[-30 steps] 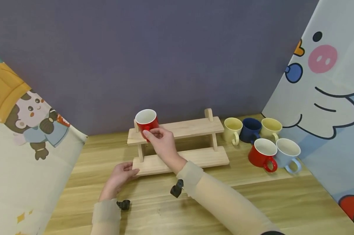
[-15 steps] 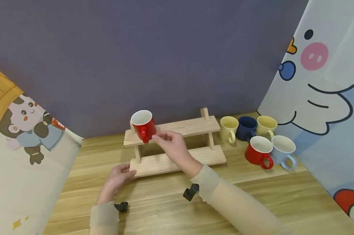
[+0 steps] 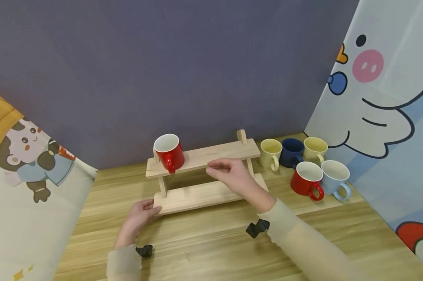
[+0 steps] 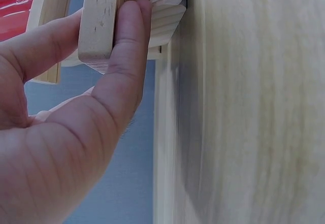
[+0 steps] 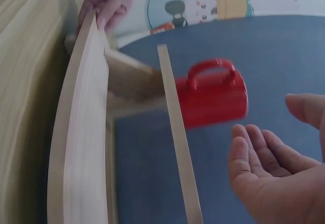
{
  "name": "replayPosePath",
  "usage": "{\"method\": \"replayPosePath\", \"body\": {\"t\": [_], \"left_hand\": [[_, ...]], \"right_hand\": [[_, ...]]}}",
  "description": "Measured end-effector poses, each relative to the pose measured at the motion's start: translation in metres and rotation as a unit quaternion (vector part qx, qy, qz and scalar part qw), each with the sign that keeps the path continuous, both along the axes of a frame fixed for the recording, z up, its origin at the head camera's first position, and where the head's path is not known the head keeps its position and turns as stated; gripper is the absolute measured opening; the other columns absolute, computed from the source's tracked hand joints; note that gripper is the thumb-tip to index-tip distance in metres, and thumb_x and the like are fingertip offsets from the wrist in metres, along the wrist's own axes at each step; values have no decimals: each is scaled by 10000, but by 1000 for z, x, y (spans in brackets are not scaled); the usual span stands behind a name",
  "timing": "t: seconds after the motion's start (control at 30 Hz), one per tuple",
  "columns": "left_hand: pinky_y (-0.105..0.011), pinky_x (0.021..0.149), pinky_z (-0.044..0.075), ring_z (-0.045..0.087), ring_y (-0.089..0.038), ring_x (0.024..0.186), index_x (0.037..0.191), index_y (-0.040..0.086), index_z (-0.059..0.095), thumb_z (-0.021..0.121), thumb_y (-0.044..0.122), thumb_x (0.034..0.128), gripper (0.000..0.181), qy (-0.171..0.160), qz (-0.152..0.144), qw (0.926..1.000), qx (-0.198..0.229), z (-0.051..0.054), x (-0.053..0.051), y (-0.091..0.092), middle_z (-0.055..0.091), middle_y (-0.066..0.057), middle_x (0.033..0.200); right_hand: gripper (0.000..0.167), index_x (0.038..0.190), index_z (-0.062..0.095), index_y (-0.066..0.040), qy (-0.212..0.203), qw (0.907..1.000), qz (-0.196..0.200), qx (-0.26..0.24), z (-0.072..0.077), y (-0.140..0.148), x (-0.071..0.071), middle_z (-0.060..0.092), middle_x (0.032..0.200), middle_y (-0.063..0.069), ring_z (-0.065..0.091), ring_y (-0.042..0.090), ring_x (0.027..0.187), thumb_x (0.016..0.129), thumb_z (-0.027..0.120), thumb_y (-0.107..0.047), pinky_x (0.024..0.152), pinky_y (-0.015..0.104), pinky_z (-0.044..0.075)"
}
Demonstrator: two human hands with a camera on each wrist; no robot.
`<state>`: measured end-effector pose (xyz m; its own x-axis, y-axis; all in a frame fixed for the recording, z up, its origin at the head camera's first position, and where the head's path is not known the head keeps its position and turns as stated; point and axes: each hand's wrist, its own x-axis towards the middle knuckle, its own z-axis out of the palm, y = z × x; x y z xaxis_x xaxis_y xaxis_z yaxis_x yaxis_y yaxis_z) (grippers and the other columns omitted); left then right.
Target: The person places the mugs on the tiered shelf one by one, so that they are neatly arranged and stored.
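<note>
A two-tier wooden shelf [image 3: 218, 155] stands on the table near the back wall. On the left end of its upper board sits a red mug [image 3: 172, 156], upright, white inside, handle toward me. My left hand [image 3: 138, 216] pinches the left end of the lower board [image 4: 99, 23] between thumb and fingers, as the left wrist view shows close up. My right hand [image 3: 234, 179] hovers in front of the shelf, right of the mug and apart from it. In the right wrist view its fingers [image 5: 249, 158] are loosely bent, with a gap to the thumb and nothing held.
Right of the shelf several mugs stand close together on the wooden table [image 3: 211, 249]: a yellow mug [image 3: 270, 152], a dark blue mug [image 3: 291, 154], another yellow mug [image 3: 314, 148], a second red mug [image 3: 304, 183] and a light blue mug [image 3: 332, 181]. A grey wall [image 3: 204, 70] rises behind.
My right hand has let go of the red mug's handle and drawn away to the right. The mug stays on the upper board. My left hand keeps its grip on the shelf.
</note>
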<state>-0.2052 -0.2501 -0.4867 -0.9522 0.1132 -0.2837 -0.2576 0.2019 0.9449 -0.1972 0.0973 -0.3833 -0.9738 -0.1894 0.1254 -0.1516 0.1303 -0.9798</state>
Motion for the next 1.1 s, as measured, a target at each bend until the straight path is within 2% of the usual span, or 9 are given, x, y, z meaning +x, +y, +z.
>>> {"method": "replayPosePath", "body": {"t": [0.17, 0.3, 0.47, 0.67, 0.7, 0.8, 0.93, 1.1], "left_hand": [[-340, 837, 586, 662, -214, 921, 1403, -255, 347, 626, -36, 993, 542, -18, 25, 10000, 21, 2, -1, -1, 627, -243, 1136], [-333, 829, 586, 659, -205, 926, 1409, -256, 334, 627, -29, 995, 555, -7, 51, 10000, -10, 3, -2, -3, 621, -242, 1152], [-348, 833, 584, 661, -216, 948, 1410, -247, 348, 649, 2, 992, 572, -9, -7, 10000, -75, 3, -1, -3, 622, -243, 1173], [-343, 844, 577, 656, -232, 1006, 1429, -214, 357, 648, 36, 1004, 573, -53, -49, 9999, -101, 1, -2, -3, 591, -272, 1253], [-335, 841, 576, 656, -227, 1008, 1429, -208, 365, 644, 33, 1005, 562, -65, -22, 9999, -92, 1, -2, -3, 593, -269, 1255], [-345, 841, 577, 657, -226, 1007, 1425, -218, 361, 646, 30, 1003, 566, -45, -45, 10000, -28, 1, -2, -2, 603, -272, 1250], [-344, 827, 580, 662, -214, 975, 1419, -227, 363, 648, 24, 1000, 566, -30, -24, 10000, -84, 0, 0, -2, 627, -252, 1213], [-329, 815, 579, 664, -201, 961, 1415, -221, 379, 652, 18, 996, 555, -54, 54, 9999, -66, -3, 1, -3, 642, -232, 1186]], "right_hand": [[336, 1208, 727, -27, 244, 9990, -361, -89, -6, 31, 6, 723, 1134, 93, 686, 228, 1029, 949, 767, -237, 899, 351, 558], [332, 1212, 720, 2, 280, 9977, -607, -99, -11, 51, 11, 721, 1147, 126, 691, 223, 1029, 947, 767, -192, 881, 301, 562], [347, 1224, 709, 24, 440, 9949, -861, 272, -14, 81, 22, 718, 1163, 138, 691, 207, 1021, 955, 758, -190, 869, 247, 555], [330, 1209, 703, 49, 776, 9877, -1234, 560, -19, 125, 36, 714, 1150, 176, 687, 103, 990, 961, 749, -164, 840, 203, 550], [330, 1212, 699, 54, 819, 9863, -1300, 604, -19, 133, 38, 719, 1141, 167, 689, 90, 981, 965, 744, -161, 791, 185, 554], [334, 1212, 698, 56, 909, 9807, -1543, 784, -21, 155, 45, 736, 1106, 116, 694, 67, 957, 970, 739, -170, 761, 170, 554], [371, 1233, 693, 42, 701, 9754, -1844, 986, -26, 181, 59, 745, 1088, -9, 685, 36, 963, 976, 734, -222, 784, 159, 545], [390, 1248, 699, 11, 457, 9635, -2374, 1151, -36, 208, 79, 722, 1050, -159, 652, -48, 933, 961, 752, -248, 718, 122, 528]]}}
